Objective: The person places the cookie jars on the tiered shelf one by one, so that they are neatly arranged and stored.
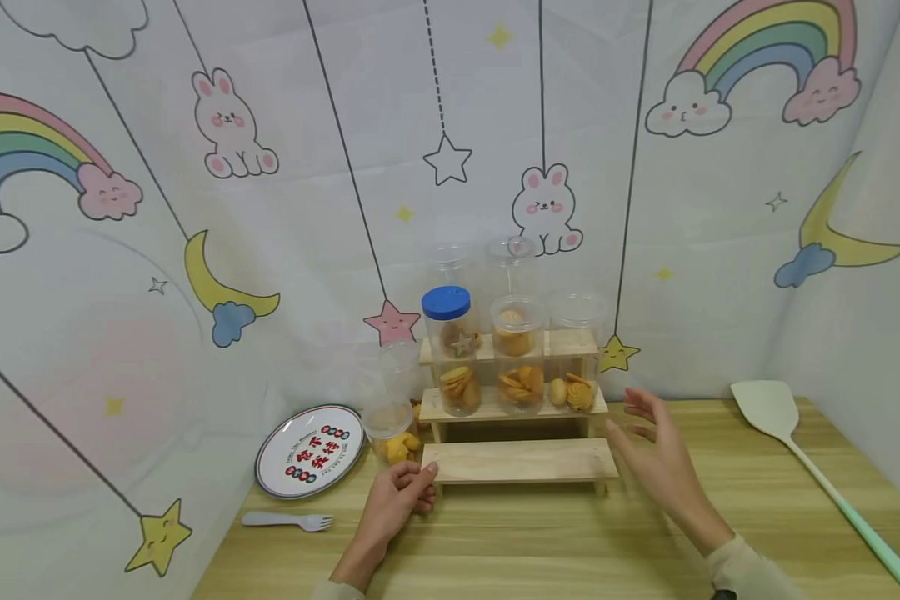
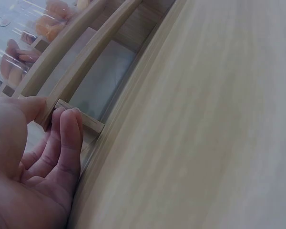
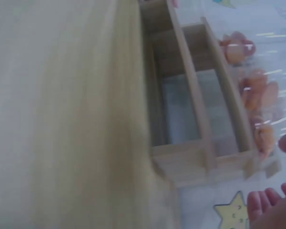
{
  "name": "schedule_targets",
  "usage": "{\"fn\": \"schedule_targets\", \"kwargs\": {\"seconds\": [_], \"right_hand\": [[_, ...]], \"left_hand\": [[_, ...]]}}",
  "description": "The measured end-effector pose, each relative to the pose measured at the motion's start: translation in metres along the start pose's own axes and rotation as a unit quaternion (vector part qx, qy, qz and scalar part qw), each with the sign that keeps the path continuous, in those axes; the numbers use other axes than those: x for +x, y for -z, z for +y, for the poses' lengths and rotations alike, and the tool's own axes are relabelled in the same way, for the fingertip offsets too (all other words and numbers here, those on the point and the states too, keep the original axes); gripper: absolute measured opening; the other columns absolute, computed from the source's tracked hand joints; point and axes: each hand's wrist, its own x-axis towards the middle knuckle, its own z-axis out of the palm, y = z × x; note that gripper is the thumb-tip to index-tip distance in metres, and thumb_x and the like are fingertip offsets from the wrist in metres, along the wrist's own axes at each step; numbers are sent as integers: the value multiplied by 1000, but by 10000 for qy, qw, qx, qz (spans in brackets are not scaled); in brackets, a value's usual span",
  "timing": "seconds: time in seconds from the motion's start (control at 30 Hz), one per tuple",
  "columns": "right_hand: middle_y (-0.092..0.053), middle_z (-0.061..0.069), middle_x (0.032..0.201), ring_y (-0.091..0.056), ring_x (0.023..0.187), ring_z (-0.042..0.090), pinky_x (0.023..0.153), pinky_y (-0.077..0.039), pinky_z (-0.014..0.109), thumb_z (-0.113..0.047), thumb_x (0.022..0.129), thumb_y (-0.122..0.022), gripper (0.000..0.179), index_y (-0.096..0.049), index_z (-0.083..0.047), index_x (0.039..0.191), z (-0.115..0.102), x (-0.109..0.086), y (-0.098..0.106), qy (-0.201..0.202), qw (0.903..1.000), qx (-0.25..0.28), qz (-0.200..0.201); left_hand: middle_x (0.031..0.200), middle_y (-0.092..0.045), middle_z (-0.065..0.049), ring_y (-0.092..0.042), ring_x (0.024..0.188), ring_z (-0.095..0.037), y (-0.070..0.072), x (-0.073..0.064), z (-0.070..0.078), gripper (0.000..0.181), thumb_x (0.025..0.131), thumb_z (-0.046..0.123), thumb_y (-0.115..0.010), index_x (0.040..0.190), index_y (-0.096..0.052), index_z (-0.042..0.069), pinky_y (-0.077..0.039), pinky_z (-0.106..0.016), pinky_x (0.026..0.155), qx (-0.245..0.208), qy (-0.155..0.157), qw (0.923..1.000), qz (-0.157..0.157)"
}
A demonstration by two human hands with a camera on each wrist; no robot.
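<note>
A three-step wooden display rack (image 1: pixel 521 462) stands on the table against the patterned backdrop. My left hand (image 1: pixel 397 504) pinches the left end of its lowest step, thumb on top and fingers underneath, as the left wrist view shows at the step's edge (image 2: pixel 69 81). To the right of the rack, my right hand (image 1: pixel 663 467) is held apart from it with fingers spread and relaxed. Clear jars of cookies (image 1: pixel 521 387) line the middle step. On the top step stand a blue-lidded jar (image 1: pixel 447 321) and another cookie jar (image 1: pixel 515 329).
Left of the rack, a clear jar (image 1: pixel 393 433) holds yellow snacks. A white plate (image 1: pixel 270 454) with red lettering leans by the backdrop, a white fork (image 1: pixel 288 521) in front of it. A spatula (image 1: pixel 825 475) with a green handle lies at the right.
</note>
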Motion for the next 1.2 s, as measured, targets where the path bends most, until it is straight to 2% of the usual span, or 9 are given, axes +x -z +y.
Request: {"fn": "schedule_targets", "kwargs": {"seconds": [0.2, 0.33, 0.47, 0.67, 0.83, 0.9, 1.0, 1.1, 1.2], "right_hand": [[-60, 24, 146, -60, 130, 30, 93, -52, 5, -24, 109, -68, 56, -49, 4, 154, 19, -18, 1, -942, 9949, -147, -333], [-67, 21, 135, -67, 113, 16, 86, -56, 11, -28, 107, -72, 57, -54, 5, 150, 28, -22, -4, -1488, 9855, -151, -803], [-69, 14, 123, -67, 98, 6, 80, -59, 17, -32, 104, -77, 58, -60, 4, 147, 30, -24, -12, -1817, 9775, 153, -1057], [-71, 16, 123, -70, 97, 6, 82, -65, 20, -25, 104, -77, 58, -56, 8, 148, 33, -23, -16, -2057, 9691, 808, -1093], [-71, 16, 128, -70, 100, 5, 87, -65, 21, -21, 105, -75, 60, -52, 12, 150, 34, -21, -16, -2376, 9562, 1296, -1114], [-71, 16, 129, -70, 100, 4, 89, -66, 21, -19, 105, -74, 61, -50, 13, 151, 35, -21, -14, -2466, 9518, 1452, -1108], [-71, 15, 130, -69, 101, 3, 91, -65, 21, -18, 105, -74, 62, -49, 15, 151, 35, -22, -12, -2523, 9490, 1516, -1126], [-70, 17, 131, -69, 102, 3, 91, -65, 21, -18, 105, -74, 63, -48, 15, 151, 34, -23, -10, -2524, 9484, 1531, -1159], [-69, 18, 132, -68, 103, 3, 92, -65, 20, -17, 105, -73, 62, -48, 15, 152, 33, -24, -8, -2528, 9480, 1538, -1169]], "left_hand": [[88, -79, -10, -73, 76, -14, 1, -2, 1, 42, 103, 37, -77, 112, -67, -3, -68, -28, 68, -19, 0, 9999, 100], [87, -78, -10, -73, 76, -15, 2, -4, 0, 42, 102, 36, -78, 112, -67, -3, -68, -28, 68, -24, 1, 9998, 178], [86, -77, -9, -72, 77, -16, 2, -6, 0, 42, 102, 36, -78, 112, -67, -3, -68, -28, 67, -8, -18, 9997, 229], [87, -77, -12, -73, 76, -18, 2, -10, 1, 43, 102, 36, -78, 111, -67, -4, -69, -31, 68, 42, -133, 9994, 330], [79, -77, -12, -72, 64, -16, 0, -15, 5, 40, 102, 37, -78, 105, -72, -2, -66, -28, 59, 865, -588, 9926, 624], [74, -75, -6, -68, 60, -10, -2, -18, 9, 34, 101, 34, -80, 102, -75, 1, -62, -24, 57, 1586, -960, 9787, 880], [68, -69, 5, -61, 59, -1, -3, -23, 18, 17, 99, 25, -83, 99, -77, 8, -54, -17, 57, 2525, -1582, 9440, 1415], [71, -65, 6, -58, 63, -3, -2, -26, 24, 13, 93, 12, -86, 101, -76, 10, -50, -17, 57, 2825, -2307, 9085, 2039], [98, -65, -7, -62, 86, -17, 2, -26, 29, 40, 87, 7, -90, 123, -70, 8, -54, -24, 71, 2844, -2757, 8750, 2785]]}}
